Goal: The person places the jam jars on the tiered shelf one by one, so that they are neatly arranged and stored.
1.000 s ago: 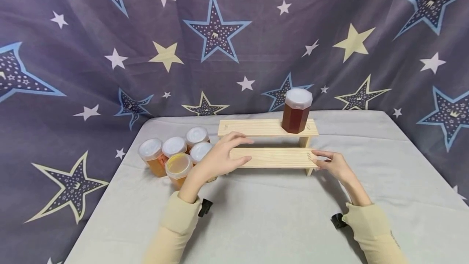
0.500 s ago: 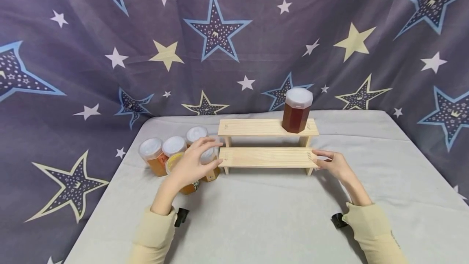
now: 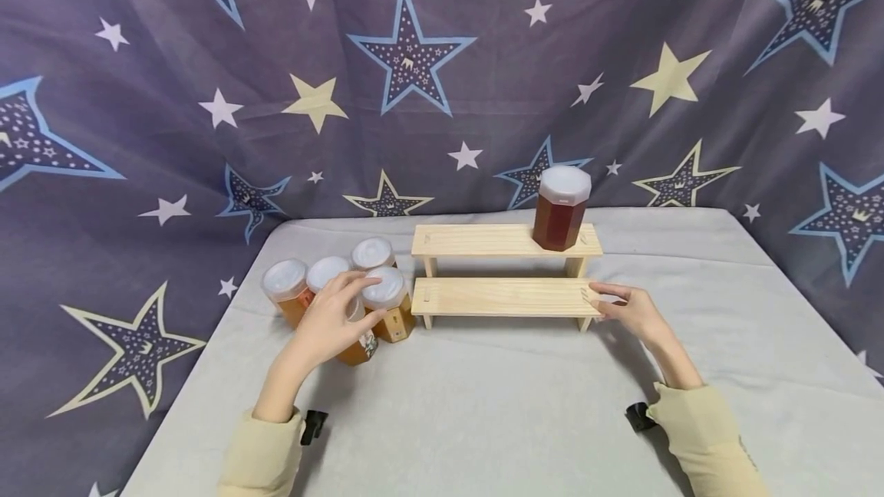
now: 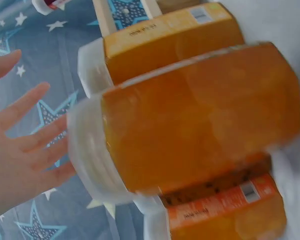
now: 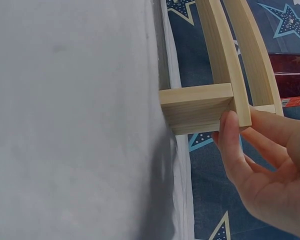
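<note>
My left hand (image 3: 324,330) is over the front jar of amber honey (image 3: 355,353), fingers spread around its lid and hiding much of it. In the left wrist view the fingers stand by the white lid of this honey jar (image 4: 200,120), not curled round it. With thumb and fingers, my right hand (image 3: 637,314) pinches the right end of a two-step wooden shelf (image 3: 504,296) at its lower board. A dark red honey jar (image 3: 558,222) with a white lid stands upright on the upper board, towards the right.
Several more amber jars crowd behind and beside the left hand, one honey jar (image 3: 390,313) right by the shelf's left end. The table has a pale cloth (image 3: 483,405). A star-patterned curtain (image 3: 442,136) hangs behind it.
My left hand has moved left and towards me, from above the shelf's left end to the front jar. The right hand stays at the shelf's right end.
</note>
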